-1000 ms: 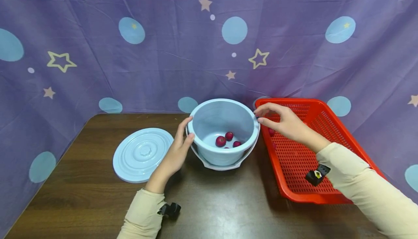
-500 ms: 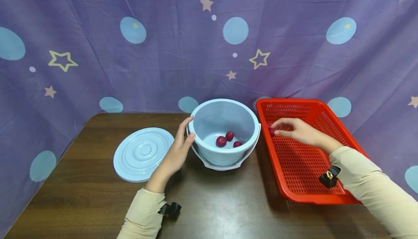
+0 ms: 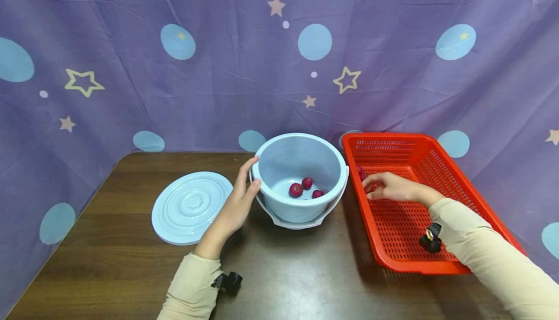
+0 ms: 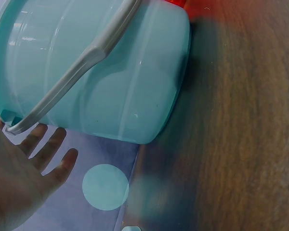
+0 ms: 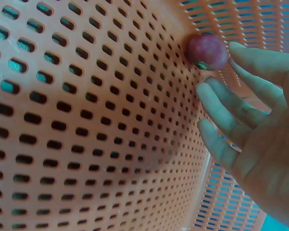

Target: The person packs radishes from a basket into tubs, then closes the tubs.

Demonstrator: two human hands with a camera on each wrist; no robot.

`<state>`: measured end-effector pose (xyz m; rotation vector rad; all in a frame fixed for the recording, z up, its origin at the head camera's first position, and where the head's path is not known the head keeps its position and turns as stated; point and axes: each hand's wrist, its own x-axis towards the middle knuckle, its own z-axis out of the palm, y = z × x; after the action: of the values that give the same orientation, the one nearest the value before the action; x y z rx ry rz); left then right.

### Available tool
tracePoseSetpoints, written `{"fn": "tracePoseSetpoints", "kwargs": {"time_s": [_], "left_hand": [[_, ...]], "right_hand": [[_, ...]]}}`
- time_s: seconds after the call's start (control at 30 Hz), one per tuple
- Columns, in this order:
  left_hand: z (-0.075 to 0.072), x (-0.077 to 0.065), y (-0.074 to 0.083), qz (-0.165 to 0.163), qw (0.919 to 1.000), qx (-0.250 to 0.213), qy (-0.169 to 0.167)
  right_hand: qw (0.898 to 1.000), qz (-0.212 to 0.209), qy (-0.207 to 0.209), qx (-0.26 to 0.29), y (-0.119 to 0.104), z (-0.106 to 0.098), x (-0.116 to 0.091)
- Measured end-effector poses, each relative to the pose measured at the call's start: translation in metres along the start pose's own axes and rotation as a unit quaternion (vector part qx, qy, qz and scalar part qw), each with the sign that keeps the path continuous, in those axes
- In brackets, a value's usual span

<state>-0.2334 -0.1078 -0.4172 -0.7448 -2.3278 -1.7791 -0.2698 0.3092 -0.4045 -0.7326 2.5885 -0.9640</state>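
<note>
A light blue bucket (image 3: 297,210) stands mid-table with several small round dark-red fruits (image 3: 295,190) in it. My left hand (image 3: 236,203) rests against the left of its rim, thumb towards the front. In the left wrist view the fingers (image 4: 55,144) lie fairly straight beside the bucket wall, near the grey handle. Inside the red basket (image 3: 377,247), my right hand (image 3: 393,187) reaches down at the left wall. Its fingertips are close to a dark-red fruit (image 5: 207,51) there, not closed round it. Whether they touch is hard to tell.
A light blue round lid (image 3: 192,208) lies on the wooden table (image 3: 279,276) left of the bucket. A purple curtain (image 3: 244,67) with stars and dots hangs behind. The basket's raised rim and the bucket's grey-white handle (image 3: 297,225) stand near the hands.
My right hand has gone from above the bucket's right rim into the basket, then slightly lower along its left wall. My left hand has stayed at the bucket.
</note>
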Motion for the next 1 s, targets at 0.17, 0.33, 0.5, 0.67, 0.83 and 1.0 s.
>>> {"fn": "tracePoseSetpoints", "kwargs": {"time_s": [0.17, 0.33, 0.5, 0.67, 0.83, 1.0], "left_hand": [[0.001, -0.001, 0.001, -0.001, 1.0000, -0.001, 0.000], [0.001, -0.001, 0.000, -0.002, 1.0000, 0.004, 0.001], [-0.001, 0.000, 0.000, 0.000, 1.0000, 0.006, 0.002], [-0.001, 0.000, 0.000, -0.003, 1.0000, 0.006, 0.004], [-0.001, 0.000, -0.002, -0.003, 1.0000, 0.005, 0.003], [-0.001, 0.000, -0.002, -0.003, 1.0000, 0.005, 0.003]], "right_hand": [[1.000, 0.005, -0.015, 0.010, -0.001, 0.008, 0.005], [0.999, 0.022, -0.019, 0.014, -0.002, 0.011, 0.008], [0.999, 0.038, -0.018, -0.006, -0.002, 0.012, 0.009], [0.998, 0.043, -0.014, -0.031, -0.001, 0.012, 0.008], [0.998, 0.045, -0.003, -0.040, -0.001, 0.006, 0.003], [0.998, 0.044, 0.029, -0.043, -0.004, -0.004, -0.005]]}}
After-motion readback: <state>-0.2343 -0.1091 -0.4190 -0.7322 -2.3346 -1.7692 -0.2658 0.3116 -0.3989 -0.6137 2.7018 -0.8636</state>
